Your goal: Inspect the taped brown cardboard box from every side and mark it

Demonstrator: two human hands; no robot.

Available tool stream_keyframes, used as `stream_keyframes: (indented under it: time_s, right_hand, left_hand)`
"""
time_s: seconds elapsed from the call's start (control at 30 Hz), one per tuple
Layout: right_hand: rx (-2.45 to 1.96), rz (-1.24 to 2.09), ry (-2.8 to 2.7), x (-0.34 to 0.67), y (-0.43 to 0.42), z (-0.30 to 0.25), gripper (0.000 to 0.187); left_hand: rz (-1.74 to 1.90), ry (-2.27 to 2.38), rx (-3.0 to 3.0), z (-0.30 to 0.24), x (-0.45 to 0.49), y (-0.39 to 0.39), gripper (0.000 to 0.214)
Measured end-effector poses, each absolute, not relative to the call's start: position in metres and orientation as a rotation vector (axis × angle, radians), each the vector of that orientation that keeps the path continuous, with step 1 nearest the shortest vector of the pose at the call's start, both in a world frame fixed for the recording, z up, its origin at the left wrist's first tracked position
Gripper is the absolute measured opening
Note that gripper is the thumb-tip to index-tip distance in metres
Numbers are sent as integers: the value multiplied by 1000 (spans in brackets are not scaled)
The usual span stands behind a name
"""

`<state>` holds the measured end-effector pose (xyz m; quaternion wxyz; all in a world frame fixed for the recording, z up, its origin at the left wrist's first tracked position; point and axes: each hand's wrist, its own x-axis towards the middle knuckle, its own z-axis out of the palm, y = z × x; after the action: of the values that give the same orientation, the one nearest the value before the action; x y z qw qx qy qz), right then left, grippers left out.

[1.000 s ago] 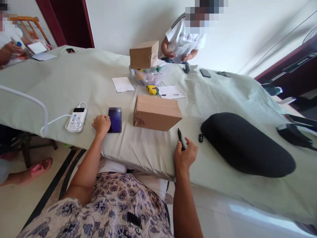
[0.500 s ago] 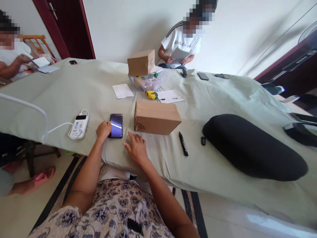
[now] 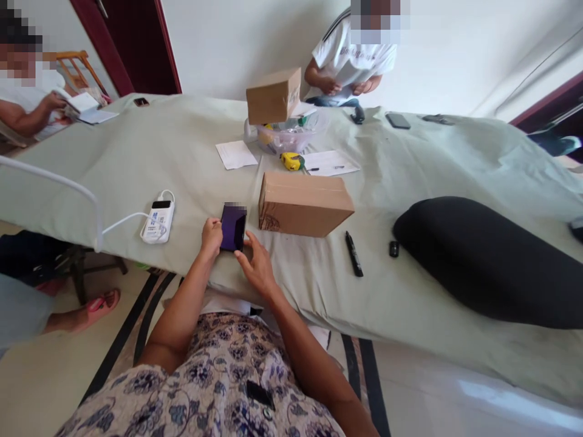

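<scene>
A dark phone (image 3: pixel 233 226) lies on the pale green cloth of the table (image 3: pixel 136 158). My left hand (image 3: pixel 212 235) grips its left edge, fingers curled. My right hand (image 3: pixel 255 267) touches the phone's lower right corner, thumb and fingers around it. Just right of the phone stands a closed cardboard box (image 3: pixel 303 203). A black marker (image 3: pixel 353 254) and its small black cap (image 3: pixel 394 248) lie on the cloth to the right, away from both hands.
A white power bank (image 3: pixel 157 221) with a cable lies to the left. A big black cushion (image 3: pixel 487 261) is at the right. Further back are a second box (image 3: pixel 273 95) on a clear tub, a yellow tape measure (image 3: pixel 292 161) and papers. Two other people sit at the far sides.
My right hand let go of the marker, crossed left and now holds the phone's right side. My left hand has stayed on the phone's left edge.
</scene>
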<state>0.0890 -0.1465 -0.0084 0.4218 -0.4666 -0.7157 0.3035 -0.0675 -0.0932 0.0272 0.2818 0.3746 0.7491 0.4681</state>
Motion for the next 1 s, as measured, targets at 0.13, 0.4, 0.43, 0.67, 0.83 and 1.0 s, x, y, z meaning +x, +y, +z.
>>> stream_keyframes:
  time_s: [0.13,0.4,0.43,0.67,0.83,1.0]
  right_hand:
    - [-1129,902,-1645,96,-153,-10,72]
    - [-983,1287,-1397,139,-186,-10,73]
    - [-975,1330,-1405,145,-192,-8,72]
    - [-991,1373,-1247,173,-228,2,61]
    - [-1062,1324,-1178,175,-231,1,50]
    - [-1097,1310,-1153,169,-230,0,46]
  left_hand:
    - [1383,1925,867,21,-58,-110,22]
    - [1671,1428,987,38,-23,-153,34]
    - [1660,1389,1023,40,-16,-157,38]
    - [1552,1226,1158,40,22,-179,51]
    - [1602,1169,1103,41,30,-185,52]
    - [1639,1140,1013,40,26,-189,50]
